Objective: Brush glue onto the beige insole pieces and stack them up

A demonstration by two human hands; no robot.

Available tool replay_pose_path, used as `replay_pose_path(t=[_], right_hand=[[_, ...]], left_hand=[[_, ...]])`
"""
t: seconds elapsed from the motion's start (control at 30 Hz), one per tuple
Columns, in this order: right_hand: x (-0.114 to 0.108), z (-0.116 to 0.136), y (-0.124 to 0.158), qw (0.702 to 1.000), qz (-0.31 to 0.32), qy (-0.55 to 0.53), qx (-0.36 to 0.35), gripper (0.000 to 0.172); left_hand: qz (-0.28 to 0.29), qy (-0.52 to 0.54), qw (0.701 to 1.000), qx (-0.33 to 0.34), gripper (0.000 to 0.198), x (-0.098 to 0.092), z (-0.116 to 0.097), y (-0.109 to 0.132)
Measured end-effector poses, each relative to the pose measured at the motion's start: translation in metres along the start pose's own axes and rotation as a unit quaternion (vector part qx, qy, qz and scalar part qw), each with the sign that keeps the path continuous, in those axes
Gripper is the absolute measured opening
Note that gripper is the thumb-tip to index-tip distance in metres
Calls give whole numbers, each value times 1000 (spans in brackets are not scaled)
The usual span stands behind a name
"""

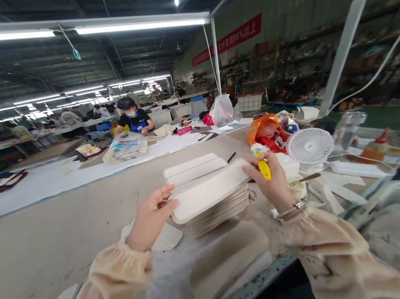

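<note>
Clenched around a yellow-handled tool, the right hand touches one end of the top white panel — the left hand pinches the other end — atop a stack.

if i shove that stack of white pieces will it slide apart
Probably slides apart: the stack is many thin loose layers, edges uneven, steadied at both ends by the left hand and the right hand, which also grips a yellow tool. The top piece lies flat where it overhangs, so each is likely stiff and light.

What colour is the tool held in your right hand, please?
The tool is mainly yellow; head view.
</note>
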State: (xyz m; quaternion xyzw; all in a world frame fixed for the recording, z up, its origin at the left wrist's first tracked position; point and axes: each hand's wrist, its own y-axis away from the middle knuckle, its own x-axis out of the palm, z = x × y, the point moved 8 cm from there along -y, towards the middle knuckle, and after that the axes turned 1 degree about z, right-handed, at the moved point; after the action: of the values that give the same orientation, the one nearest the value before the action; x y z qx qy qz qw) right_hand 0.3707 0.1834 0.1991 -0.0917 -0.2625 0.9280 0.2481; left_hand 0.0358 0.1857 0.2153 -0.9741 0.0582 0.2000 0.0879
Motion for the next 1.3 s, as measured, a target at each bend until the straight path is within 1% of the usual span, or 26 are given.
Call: replay_pose_path(t=[0.1, 0.2, 0.27, 0.33, 0.4, 0.43, 0.5, 0.57, 0.6, 0.63, 0.67, 0.7, 0.73, 0.77, 0.83, 0.87, 0.93, 1.03, 1.2, 1.3], right_hand=[[17, -1, -16, 998, 1, 60, -19, 45], [30, -6, -24, 993, 2, 118, -29, 44], [35, -10, -26, 987, 2, 157, -36, 43], [38, -14, -27, 978, 13, 204, -41, 42], [37, -14, -24, 965, 24, 256, -52, 40], [34, -12, -21, 959, 24, 275, -62, 39], [22, -2, -10, 953, 6, 289, -89, 37], [4, 10, 9, 957, -17, 267, -114, 33], [-7, 16, 21, 961, -25, 249, -122, 30], [-17, 19, 36, 965, -23, 234, -121, 27], [-26, 21, 52, 968, -18, 223, -116, 24], [-35, 21, 70, 970, -15, 218, -108, 23], [-43, 19, 88, 976, -6, 199, -91, 22], [-46, 13, 105, 984, 23, 169, -58, 23], [-45, 0, 139, 992, 79, 99, 8, 25], [-41, -8, 153, 991, 107, 60, 50, 25], [-23, -22, 177, 978, 160, -12, 135, 25], [16, -32, 197, 941, 231, -82, 233, 26], [76, -39, 209, 892, 295, -108, 325, 37], [102, -45, 218, 871, 330, -100, 348, 40]], left_hand=[[-35, -56, 998, 19, 60, -13, 2, -35], [-46, -122, 991, 40, 55, -15, 9, -57], [-43, -161, 985, 50, 51, -12, 14, -66], [-43, -216, 974, 62, 46, -9, 18, -69], [-67, -277, 954, 97, 41, -10, 17, -64], [-89, -299, 942, 126, 39, -11, 15, -58], [-141, -309, 922, 187, 35, -15, 15, -35], [-176, -282, 918, 217, 32, -16, 25, 0], [-178, -265, 923, 217, 32, -13, 35, 20], [-167, -250, 931, 208, 34, -7, 48, 41], [-138, -240, 940, 199, 37, 4, 61, 62], [-96, -240, 948, 184, 43, 18, 77, 83], [-51, -246, 953, 168, 52, 33, 92, 102], [-13, -247, 956, 156, 65, 48, 105, 120], [44, -243, 959, 141, 87, 72, 127, 148], [58, -240, 960, 136, 94, 80, 134, 156], [63, -234, 962, 122, 93, 89, 143, 164], [42, -223, 970, 91, 83, 87, 148, 160], [23, -205, 976, 74, 76, 82, 148, 155], [17, -204, 976, 75, 76, 82, 150, 157]])
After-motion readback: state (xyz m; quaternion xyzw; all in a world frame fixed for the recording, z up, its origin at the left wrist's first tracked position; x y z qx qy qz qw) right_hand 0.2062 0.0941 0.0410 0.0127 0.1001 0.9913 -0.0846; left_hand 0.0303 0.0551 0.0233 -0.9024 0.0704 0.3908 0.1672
